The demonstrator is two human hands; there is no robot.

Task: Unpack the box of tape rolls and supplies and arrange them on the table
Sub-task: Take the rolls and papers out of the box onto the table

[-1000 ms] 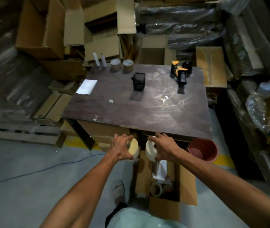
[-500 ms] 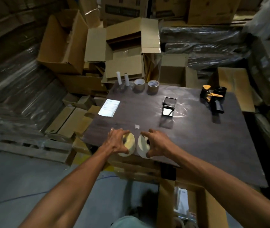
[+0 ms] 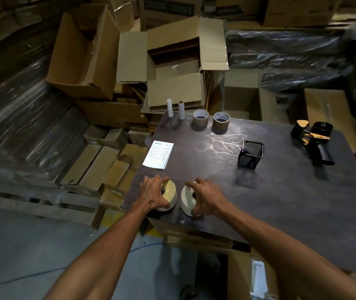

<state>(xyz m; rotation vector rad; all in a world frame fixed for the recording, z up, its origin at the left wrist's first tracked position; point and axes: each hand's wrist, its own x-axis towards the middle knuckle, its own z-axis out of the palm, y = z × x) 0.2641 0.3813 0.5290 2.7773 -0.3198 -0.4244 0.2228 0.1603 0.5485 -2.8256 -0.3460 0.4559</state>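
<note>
Spanning most of the frame's right half, the table (image 3: 281, 202) already carries two brown tape rolls (image 3: 210, 121), a dispenser (image 3: 312, 139) and a black holder (image 3: 250, 154). Near its lower-left edge, the left hand (image 3: 154, 194) and right hand (image 3: 205, 197) each grip a pale roll (image 3: 170, 194). The box (image 3: 244, 278), bottom centre, probably holds more.

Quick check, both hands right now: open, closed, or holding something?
Left hand: closed around a yellowish tape roll at the table edge.
Right hand: closed around a white tape roll beside it.
</note>
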